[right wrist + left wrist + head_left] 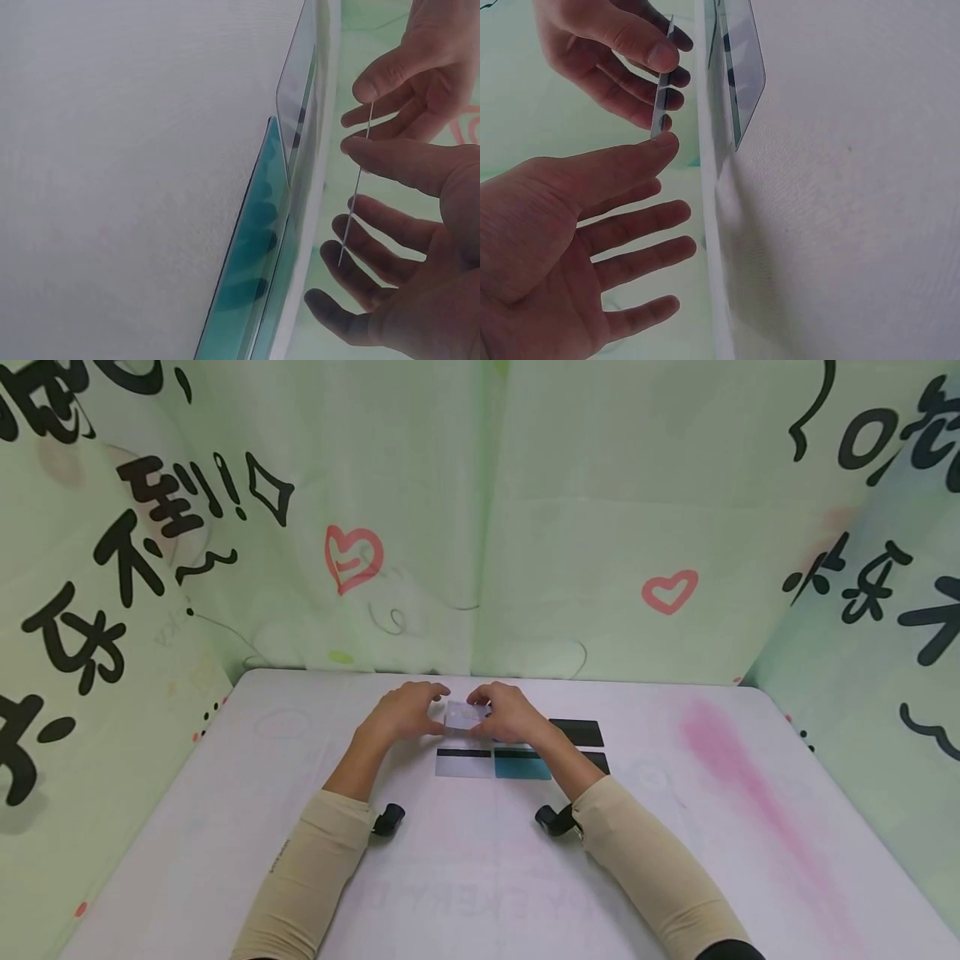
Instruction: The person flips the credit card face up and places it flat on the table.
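Note:
A pale, thin plastic card is held above the table near its far edge, tilted up in both wrist views. My right hand grips it, thumb on one face and fingers spread behind the other. At the card's left end is my left hand; its thumb tip meets the card's edge in the left wrist view, while its other fingers stay straight and spread. Just nearer on the table lie a pale card with a black stripe and a teal card with a dark stripe.
Two dark cards, one farther back and one nearer, lie to the right, the nearer partly hidden by my right forearm. A white table with a pink smear reaches a green curtain behind and on both sides.

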Tool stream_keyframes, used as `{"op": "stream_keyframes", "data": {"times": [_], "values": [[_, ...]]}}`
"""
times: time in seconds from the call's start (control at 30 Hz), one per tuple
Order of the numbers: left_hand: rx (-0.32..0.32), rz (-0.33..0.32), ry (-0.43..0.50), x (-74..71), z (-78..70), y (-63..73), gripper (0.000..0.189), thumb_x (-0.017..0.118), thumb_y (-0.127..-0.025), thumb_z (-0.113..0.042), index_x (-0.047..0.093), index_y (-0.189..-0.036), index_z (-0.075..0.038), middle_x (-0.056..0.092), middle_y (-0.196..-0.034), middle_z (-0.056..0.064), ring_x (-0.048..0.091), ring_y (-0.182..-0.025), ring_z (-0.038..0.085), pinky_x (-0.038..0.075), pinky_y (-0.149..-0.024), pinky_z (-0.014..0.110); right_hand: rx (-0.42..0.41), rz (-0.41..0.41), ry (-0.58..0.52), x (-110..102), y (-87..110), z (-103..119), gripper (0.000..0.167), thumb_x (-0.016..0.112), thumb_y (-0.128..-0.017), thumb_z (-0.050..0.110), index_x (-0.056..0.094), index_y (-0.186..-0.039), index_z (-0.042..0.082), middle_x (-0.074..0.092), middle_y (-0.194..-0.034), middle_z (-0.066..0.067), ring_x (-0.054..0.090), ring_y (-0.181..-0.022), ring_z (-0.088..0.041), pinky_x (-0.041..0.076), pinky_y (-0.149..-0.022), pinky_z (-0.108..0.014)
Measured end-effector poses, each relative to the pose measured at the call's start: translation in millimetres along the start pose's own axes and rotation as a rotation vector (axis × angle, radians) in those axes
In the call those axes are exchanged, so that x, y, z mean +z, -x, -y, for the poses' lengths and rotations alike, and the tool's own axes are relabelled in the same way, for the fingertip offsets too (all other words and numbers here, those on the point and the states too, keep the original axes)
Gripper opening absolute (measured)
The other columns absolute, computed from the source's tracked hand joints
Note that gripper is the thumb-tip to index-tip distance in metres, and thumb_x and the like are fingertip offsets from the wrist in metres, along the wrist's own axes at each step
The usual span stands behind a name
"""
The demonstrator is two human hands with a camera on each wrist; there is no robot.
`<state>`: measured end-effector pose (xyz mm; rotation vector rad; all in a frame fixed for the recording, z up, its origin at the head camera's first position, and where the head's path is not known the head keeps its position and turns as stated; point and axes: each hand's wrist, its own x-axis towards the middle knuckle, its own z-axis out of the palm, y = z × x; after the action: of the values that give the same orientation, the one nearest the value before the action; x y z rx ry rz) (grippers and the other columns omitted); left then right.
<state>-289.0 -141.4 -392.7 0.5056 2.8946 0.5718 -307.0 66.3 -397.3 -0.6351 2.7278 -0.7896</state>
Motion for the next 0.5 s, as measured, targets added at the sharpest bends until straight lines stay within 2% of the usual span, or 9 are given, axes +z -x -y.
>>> {"op": "stream_keyframes", "data": {"times": [0.23, 0.4, 0.5], "values": [[0.03, 0.001, 0.023, 2.6, 2.0, -2.5, 0.064, 0.084, -0.087, -0.023, 0.059, -0.145, -0.01, 0.067, -0.139, 0.011, 0.06, -0.131, 0.03, 0.048, -0.108, 0.052, 0.004, -0.012, 0.003, 1.5, -0.8, 0.7, 0.053, 0.086, -0.085, 0.018, 0.068, -0.132, 0.003, 0.067, -0.133, -0.016, 0.06, -0.114, -0.029, 0.052, -0.104, -0.044], [0.086, -0.002, 0.047, 4.8, 1.6, -5.2, 0.054, 0.084, -0.088, -0.018, 0.065, -0.138, -0.007, 0.069, -0.131, 0.011, 0.063, -0.122, 0.028, 0.05, -0.105, 0.047, -0.011, -0.024, 0.007, 2.1, -0.8, 1.4, 0.054, 0.086, -0.084, 0.018, 0.069, -0.132, 0.003, 0.068, -0.133, -0.016, 0.061, -0.115, -0.03, 0.052, -0.104, -0.044], [0.094, -0.003, 0.055, 5.6, 1.2, -6.1, 0.052, 0.083, -0.088, -0.018, 0.067, -0.135, -0.006, 0.07, -0.128, 0.011, 0.064, -0.118, 0.027, 0.051, -0.103, 0.045, -0.015, -0.026, 0.012, 2.2, -1.5, 1.5, 0.054, 0.087, -0.083, 0.018, 0.069, -0.132, 0.004, 0.068, -0.133, -0.016, 0.061, -0.116, -0.029, 0.052, -0.104, -0.044]]}}
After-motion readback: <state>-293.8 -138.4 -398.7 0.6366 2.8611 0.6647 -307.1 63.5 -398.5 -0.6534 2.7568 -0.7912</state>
